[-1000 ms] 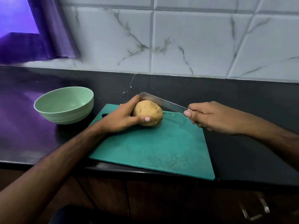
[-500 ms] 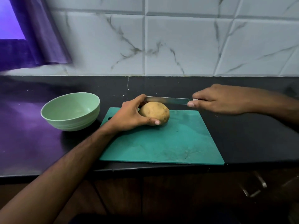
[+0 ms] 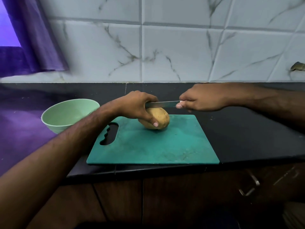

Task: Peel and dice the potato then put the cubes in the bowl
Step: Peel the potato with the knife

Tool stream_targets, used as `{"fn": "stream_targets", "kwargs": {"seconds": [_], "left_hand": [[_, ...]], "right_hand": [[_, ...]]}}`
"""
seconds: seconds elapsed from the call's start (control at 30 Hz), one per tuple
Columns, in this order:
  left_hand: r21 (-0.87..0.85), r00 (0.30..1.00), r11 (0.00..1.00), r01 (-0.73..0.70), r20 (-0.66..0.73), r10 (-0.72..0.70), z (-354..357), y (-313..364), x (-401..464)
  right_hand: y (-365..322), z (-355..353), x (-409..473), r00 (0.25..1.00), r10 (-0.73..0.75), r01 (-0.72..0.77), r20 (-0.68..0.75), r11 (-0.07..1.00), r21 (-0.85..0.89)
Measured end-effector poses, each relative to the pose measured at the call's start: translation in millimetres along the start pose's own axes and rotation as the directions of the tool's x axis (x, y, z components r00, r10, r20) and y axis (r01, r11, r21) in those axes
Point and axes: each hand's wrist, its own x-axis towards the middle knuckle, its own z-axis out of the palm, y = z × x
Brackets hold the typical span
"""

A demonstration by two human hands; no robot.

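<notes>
The unpeeled potato [image 3: 158, 119] sits on the far part of the green cutting board [image 3: 153, 146], gripped by your left hand [image 3: 137, 106], thumb on its near face. Your right hand [image 3: 199, 100] grips the knife [image 3: 162, 104], blade level just above the potato. The green bowl [image 3: 66, 114] stands on the bench [image 3: 244, 129], left of the board.

Shiny metal knife blade [image 3: 162, 104]
</notes>
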Motion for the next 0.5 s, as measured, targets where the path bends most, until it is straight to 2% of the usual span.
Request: {"fn": "stream_targets", "kwargs": {"seconds": [0.07, 0.23, 0.5], "left_hand": [[-0.036, 1.0, 0.999, 0.002, 0.015, -0.001, -0.4, 0.5, 3.3], [0.018, 1.0, 1.0, -0.004, 0.009, 0.004, -1.7, -3.0, 4.8], [-0.012, 0.999, 0.999, -0.032, 0.024, 0.032, -3.1, -7.2, 7.0]], "right_hand": [[-4.2, 4.1, 4.3, 1.0, -0.011, 0.011, -0.014, 1.0, -0.014], [-6.5, 12.5, 11.0, 0.997, -0.016, 0.012, -0.08, 0.999, -0.052], [-3.1, 16.3, 14.5, 0.997, -0.008, 0.009, -0.079, 1.0, 0.0]]}}
